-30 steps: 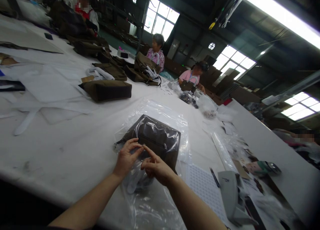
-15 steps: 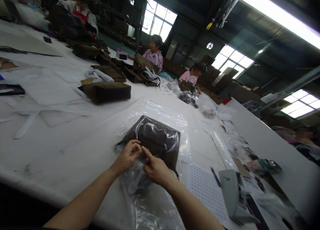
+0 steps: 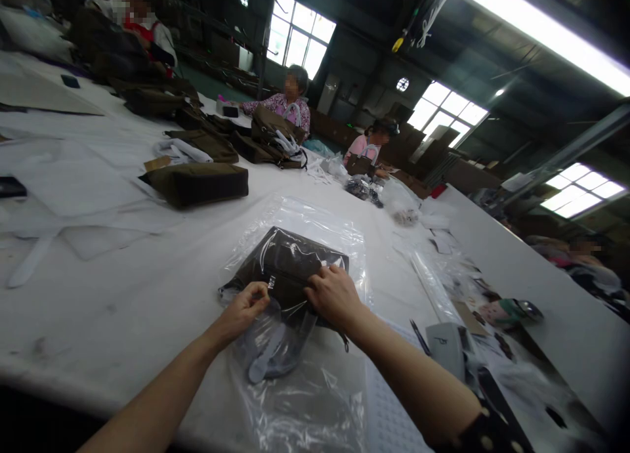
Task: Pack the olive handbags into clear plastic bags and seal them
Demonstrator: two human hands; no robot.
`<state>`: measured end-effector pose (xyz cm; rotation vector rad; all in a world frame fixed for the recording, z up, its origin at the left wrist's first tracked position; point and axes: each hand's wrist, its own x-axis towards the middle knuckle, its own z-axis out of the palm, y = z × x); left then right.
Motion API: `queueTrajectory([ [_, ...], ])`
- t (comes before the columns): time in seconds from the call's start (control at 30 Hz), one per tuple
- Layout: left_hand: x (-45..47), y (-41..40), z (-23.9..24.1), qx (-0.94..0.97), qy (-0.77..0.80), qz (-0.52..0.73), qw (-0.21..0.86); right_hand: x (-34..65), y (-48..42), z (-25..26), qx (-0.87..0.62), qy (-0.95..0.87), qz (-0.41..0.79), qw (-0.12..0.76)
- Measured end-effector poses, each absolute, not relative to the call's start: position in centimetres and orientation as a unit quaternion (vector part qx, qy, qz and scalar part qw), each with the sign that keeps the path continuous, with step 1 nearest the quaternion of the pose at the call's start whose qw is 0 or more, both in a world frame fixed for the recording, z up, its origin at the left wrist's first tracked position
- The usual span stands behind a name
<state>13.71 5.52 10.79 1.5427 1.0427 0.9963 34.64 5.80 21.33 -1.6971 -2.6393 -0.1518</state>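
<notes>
A dark brown bag (image 3: pixel 283 264) lies inside a clear plastic bag (image 3: pixel 305 220) on the white table (image 3: pixel 123 295). My left hand (image 3: pixel 242 312) pinches the plastic at the brown bag's near left edge, fingers closed. My right hand (image 3: pixel 335 294) rests on the bag's near right part, fingers curled and pressing the plastic down. White straps (image 3: pixel 268 354) show through the plastic just below my hands.
Several olive bags (image 3: pixel 197 182) lie further back on the table. Other people sit at the far side. To my right lie a dotted white sheet (image 3: pixel 388 413), a pen (image 3: pixel 420 338), a grey device (image 3: pixel 450 351) and loose plastic bags (image 3: pixel 433 282).
My right hand has moved right and forward onto the bag's right side. My left hand has drawn back slightly toward me, still pinching the plastic. The view shifted a little.
</notes>
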Motion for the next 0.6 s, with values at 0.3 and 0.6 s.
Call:
queueTrajectory([
  [0.3,14.9,5.5,10.3,0.638,0.418,0.438,0.475,30.0,6.5,15.2,-0.573,-0.582,0.484,0.314],
  [0.6,15.9,2.5,8.1,0.673,0.471,0.547,0.161,31.4,7.3,16.2,-0.631,-0.611,0.314,0.36],
])
